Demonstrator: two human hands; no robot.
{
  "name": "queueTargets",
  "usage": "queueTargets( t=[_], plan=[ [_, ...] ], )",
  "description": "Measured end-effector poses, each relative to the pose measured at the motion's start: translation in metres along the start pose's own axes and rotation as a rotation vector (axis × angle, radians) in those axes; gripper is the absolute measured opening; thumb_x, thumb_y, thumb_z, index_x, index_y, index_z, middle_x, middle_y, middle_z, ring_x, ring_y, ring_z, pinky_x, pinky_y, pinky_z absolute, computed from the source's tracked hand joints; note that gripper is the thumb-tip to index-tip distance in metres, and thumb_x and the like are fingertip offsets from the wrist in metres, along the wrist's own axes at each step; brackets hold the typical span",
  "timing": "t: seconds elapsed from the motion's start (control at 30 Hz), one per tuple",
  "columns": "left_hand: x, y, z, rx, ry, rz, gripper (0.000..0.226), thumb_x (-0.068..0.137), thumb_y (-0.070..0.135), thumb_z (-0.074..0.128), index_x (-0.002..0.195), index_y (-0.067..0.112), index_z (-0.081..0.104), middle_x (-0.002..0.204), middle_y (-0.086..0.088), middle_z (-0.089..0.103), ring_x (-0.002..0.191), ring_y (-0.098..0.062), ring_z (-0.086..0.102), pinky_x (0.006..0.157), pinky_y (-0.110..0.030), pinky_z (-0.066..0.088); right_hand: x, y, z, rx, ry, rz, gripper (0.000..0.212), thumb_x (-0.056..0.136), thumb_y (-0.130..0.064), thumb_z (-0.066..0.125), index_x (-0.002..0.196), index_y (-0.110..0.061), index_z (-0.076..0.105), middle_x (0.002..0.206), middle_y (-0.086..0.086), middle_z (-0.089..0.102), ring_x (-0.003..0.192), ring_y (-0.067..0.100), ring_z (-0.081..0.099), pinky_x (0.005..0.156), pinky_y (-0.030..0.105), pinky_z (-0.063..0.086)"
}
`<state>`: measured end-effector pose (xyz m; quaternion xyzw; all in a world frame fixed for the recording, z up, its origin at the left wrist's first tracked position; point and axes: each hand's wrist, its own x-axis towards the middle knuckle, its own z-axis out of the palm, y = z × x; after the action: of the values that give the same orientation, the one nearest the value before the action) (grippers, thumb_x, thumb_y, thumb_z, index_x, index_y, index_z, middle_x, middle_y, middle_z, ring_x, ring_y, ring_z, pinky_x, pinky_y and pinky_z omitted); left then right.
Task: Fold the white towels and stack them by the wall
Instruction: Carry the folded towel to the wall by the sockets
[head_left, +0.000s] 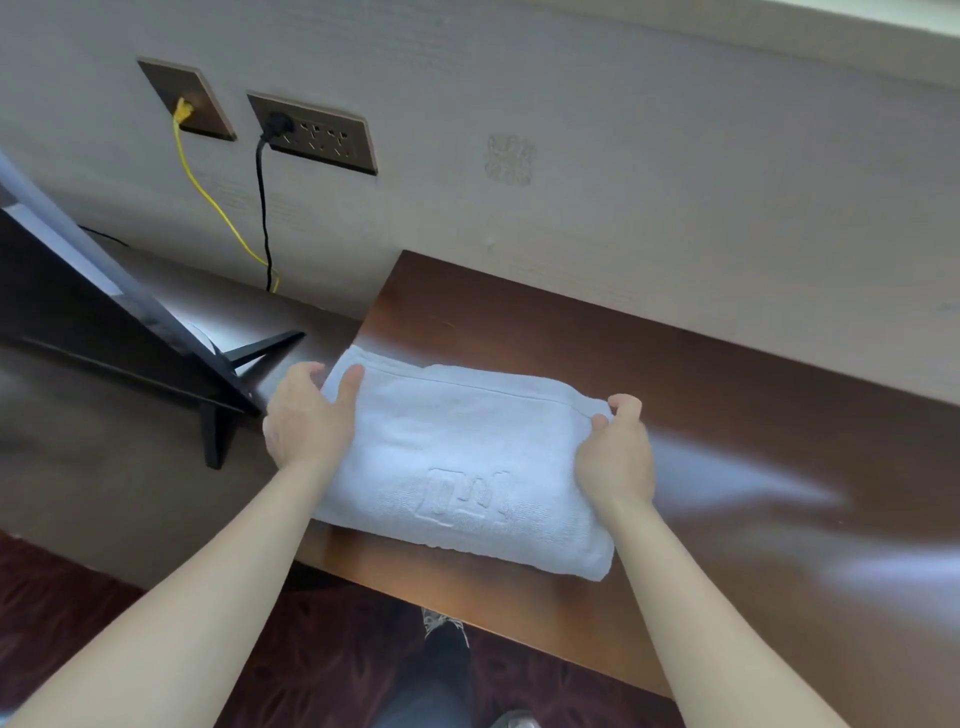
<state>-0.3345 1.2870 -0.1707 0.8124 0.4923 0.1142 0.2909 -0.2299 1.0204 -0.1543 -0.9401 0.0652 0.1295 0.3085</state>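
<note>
Wooden desk (753, 415) bears our folded towel (457, 457) at its left end, apart from the wall (623, 208). Our left hand (306, 415) grips its left edge, thumb on top; our right hand (615, 449) pinches its far right corner.

Open counter (727, 415) runs between the folded towel (457, 457) and the wall (623, 208), and stretches wide to the towel's right, past the right hand (615, 452). On the left, a black stand (215, 426) and the tilted screen (62, 301) above it crowd the left hand (306, 415). A yellow cable (208, 193) and a black cable (262, 208) hang down the wall behind.
</note>
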Motion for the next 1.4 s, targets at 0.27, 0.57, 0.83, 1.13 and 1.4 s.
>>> queueTargets(
  t=[0.27,0.57,0.83,1.13,1.4],
  plan=[
    [-0.032,0.032,0.053,0.281,-0.275,0.882,0.057,0.098,0.061,0.025,0.145,0.035,0.044,0.156,0.002,0.038,0.149,-0.018,0.024,0.121,-0.043,0.014,-0.013,-0.023,0.027,-0.495,-0.060,-0.561,0.059,0.100,-0.059,0.017,0.149,-0.032,0.037,0.159,0.002,0.031,0.148,0.030,0.019,0.119,0.052,0.007],
    [0.042,0.013,0.048,0.428,-0.185,0.821,0.056,0.093,0.063,0.029,0.100,0.026,0.070,0.089,0.005,0.064,0.092,-0.022,0.058,0.095,-0.035,0.034,0.029,-0.013,0.019,-0.329,-0.210,-0.152,0.058,0.098,-0.062,0.024,0.119,-0.018,0.056,0.122,0.004,0.051,0.119,0.030,0.040,0.094,0.044,0.039],
    [0.068,0.044,0.071,0.443,-0.082,0.802,0.060,0.089,0.059,0.035,0.061,0.016,0.067,0.054,-0.001,0.061,0.060,-0.028,0.059,0.071,-0.035,0.038,0.062,-0.021,0.028,-0.257,-0.146,-0.114,0.055,0.098,-0.057,0.030,0.104,-0.010,0.059,0.107,0.007,0.056,0.114,0.030,0.043,0.091,0.041,0.038],
    [0.167,0.131,0.116,0.444,0.030,0.943,0.063,0.099,0.060,0.028,0.070,0.015,0.062,0.071,-0.006,0.067,0.078,-0.031,0.059,0.076,-0.039,0.030,0.184,-0.070,0.034,-0.237,0.025,-0.120,0.072,0.091,-0.065,0.019,0.109,-0.012,0.064,0.112,0.013,0.056,0.112,0.036,0.043,0.096,0.039,0.032],
    [0.182,0.138,0.125,0.346,0.051,0.960,0.058,0.104,0.051,0.026,0.084,0.014,0.066,0.083,-0.007,0.068,0.086,-0.032,0.058,0.081,-0.040,0.036,0.186,-0.084,0.022,-0.002,0.100,-0.093,0.051,0.096,-0.052,0.049,0.113,-0.006,0.063,0.119,0.014,0.052,0.116,0.037,0.048,0.099,0.040,0.038]
  ],
)
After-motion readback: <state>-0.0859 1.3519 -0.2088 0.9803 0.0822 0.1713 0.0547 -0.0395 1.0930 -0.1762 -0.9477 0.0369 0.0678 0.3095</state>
